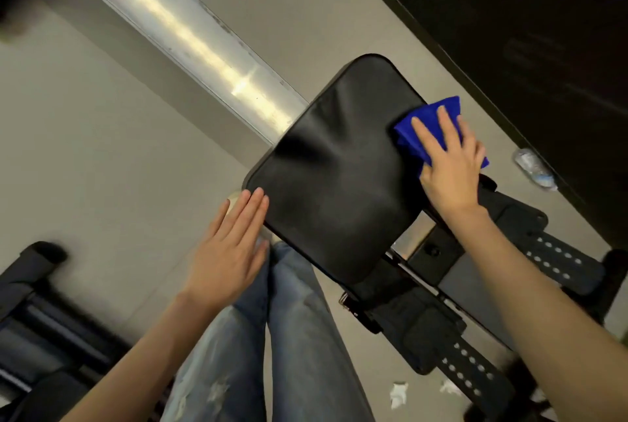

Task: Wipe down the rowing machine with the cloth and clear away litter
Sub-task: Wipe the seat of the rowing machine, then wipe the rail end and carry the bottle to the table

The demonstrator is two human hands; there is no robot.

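Head view: one cloth (413, 138) under right hand (448, 170), one bottle (534, 168), two scraps (398, 394) (450, 387).

Left hand (227, 253), right hand (449, 168) flat.

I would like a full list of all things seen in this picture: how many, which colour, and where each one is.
seat: one, black, middle, on the rail
rail: one, silver, from top left to under the seat
cloth: one, blue, on the seat's right edge
footrests: two, black with holed straps, lower right
bottle: one, clear plastic, on the floor at right
paper scraps: two, white, on the floor, bottom right
floor: grey, left and top
dark surface: one, black, top right
other equipment: black, bottom left, blurred
legs in jeans: two, blue, bottom middle
left hand: straight fingers touching the seat's left edge
right hand: pressing the cloth flat
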